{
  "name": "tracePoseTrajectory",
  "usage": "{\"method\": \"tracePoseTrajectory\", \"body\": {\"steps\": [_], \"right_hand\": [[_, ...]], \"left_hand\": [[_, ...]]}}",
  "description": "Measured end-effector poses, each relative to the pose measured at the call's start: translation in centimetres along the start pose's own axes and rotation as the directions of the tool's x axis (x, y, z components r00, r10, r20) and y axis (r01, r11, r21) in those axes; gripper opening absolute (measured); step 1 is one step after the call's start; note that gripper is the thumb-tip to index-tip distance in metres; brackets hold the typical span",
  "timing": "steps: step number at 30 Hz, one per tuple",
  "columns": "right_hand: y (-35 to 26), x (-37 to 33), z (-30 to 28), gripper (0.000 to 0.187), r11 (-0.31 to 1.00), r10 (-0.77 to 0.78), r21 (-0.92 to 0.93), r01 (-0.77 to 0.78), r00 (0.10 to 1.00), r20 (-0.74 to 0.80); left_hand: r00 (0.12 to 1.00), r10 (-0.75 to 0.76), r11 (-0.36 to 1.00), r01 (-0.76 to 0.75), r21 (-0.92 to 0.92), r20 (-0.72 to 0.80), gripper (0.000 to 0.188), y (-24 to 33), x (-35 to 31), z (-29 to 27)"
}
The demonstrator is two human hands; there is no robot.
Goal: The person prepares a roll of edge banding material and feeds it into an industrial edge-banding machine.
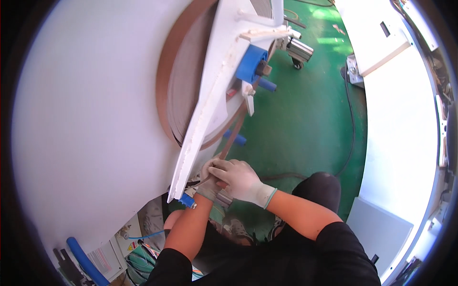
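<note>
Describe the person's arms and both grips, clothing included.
The left grip and right grip wear fitted, off-white work gloves; the right glove's cuff is edged in green. The left glove is partly hidden. The sleeves are short and black, leaving the forearms bare. I see no cables or markings on them.
</note>
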State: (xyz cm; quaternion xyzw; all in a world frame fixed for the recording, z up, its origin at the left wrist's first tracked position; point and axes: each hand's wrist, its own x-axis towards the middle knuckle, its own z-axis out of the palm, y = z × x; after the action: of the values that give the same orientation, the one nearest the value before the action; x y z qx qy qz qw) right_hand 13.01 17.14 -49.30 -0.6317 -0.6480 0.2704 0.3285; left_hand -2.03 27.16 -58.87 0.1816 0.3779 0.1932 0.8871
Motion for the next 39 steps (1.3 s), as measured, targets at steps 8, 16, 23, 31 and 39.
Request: {"method": "tracePoseTrajectory", "body": {"steps": [8,16,23,31,39], "right_hand": [[-0.8,2.5,-1.3,0.037,0.993,-0.102,-0.048,0.104,0.994,0.041],[-1.4,3.9,-6.1,0.028,0.947,-0.253,0.038,0.319,0.813,-0.525],[-11.6,12.8,-13.3,0.094,0.957,-0.274,-0.254,0.141,0.731,-0.625],[-9.6,10.2,-11.5,0.078,0.945,-0.312,-0.144,0.295,0.671,-0.673],[-1.7,-0.9,-0.8,0.042,0.935,0.075,0.352,0.045,0.944,-0.32]], "left_hand": [[0.926,0.286,0.777,-0.374,0.507,0.245,0.034,-1.8,-0.3,-3.7],[0.96,0.268,0.953,-0.277,0.124,0.081,0.028,-1.3,1.0,0.7],[0.997,0.068,0.997,-0.07,-0.04,-0.044,0.025,-0.1,0.3,5.3],[0.992,0.037,0.992,-0.051,-0.119,-0.12,0.022,-0.2,-0.7,3.4],[0.994,0.105,0.975,-0.108,-0.196,-0.03,0.027,0.0,-0.2,-1.7]]}}
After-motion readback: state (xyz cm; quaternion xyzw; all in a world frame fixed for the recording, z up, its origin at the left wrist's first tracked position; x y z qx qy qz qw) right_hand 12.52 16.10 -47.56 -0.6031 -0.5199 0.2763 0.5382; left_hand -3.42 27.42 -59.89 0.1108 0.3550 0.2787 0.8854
